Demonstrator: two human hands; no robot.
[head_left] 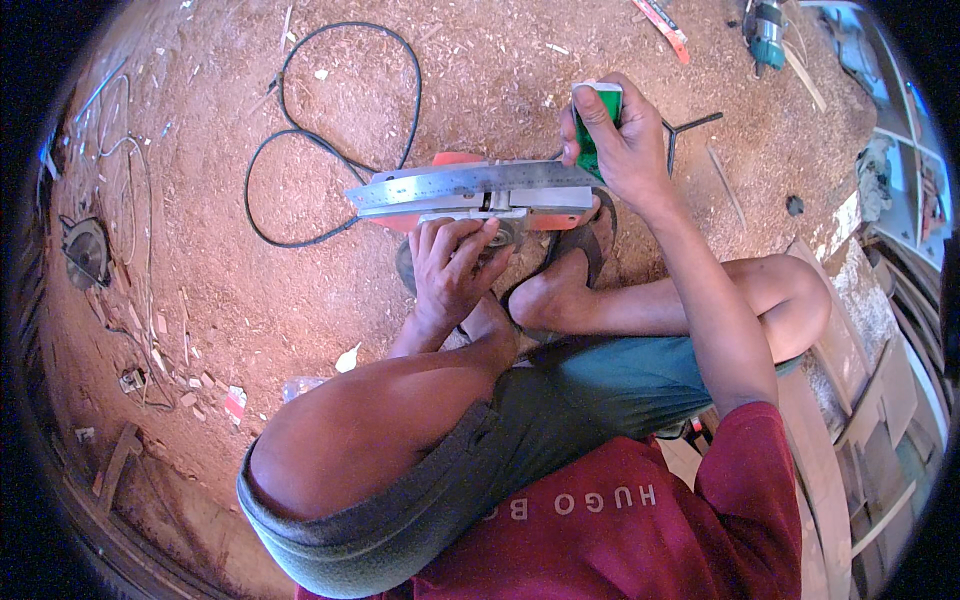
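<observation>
- what's the setting?
- a brown ground (520, 60) strewn with sawdust and wood chips. a circular saw (88, 250) sits over at the left, a teal power tool (766, 48) lies near the top right, and wooden boards (880, 410) are heaped at the lower right.
- and the thing being worked on?
- an orange and silver power planer (545, 200), by the look of it, set down right at the person's feet (550, 297). a black cable (418, 90) loops across the sawdust near its left end.
- what's the right hand doing?
- the right hand (622, 140) is wrapped round the green handle (590, 158) of a square (530, 178), thumb laid along it. the square's steel blade runs lengthwise over the planer's upper face, though i can't tell whether it touches all along.
- and the left?
- the left hand (452, 268) is against the planer's near side, fingers bent and set close together at the edge. i can't tell whether it grips or only rests there.
</observation>
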